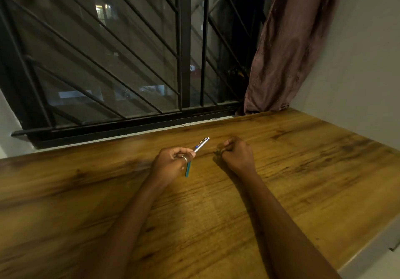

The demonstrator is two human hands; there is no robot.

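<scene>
Well beyond the pen (201, 145), window bars (185, 40) and curtain (290, 47) edge the table (303, 159).

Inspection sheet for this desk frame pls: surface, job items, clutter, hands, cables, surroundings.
Surface: wooden table, bare grain, dim light.
Job's things: silver pen barrel and teal piece in the left hand; small dark part at the right hand, too small to identify.
Clutter: nothing seen.
Hands: left hand grips the silver pen barrel and teal piece; right hand is curled and pinches the small dark part, low over the table.
Cables: nothing seen.
Surroundings: barred window behind the table, curtain at the right, plain wall.
</scene>
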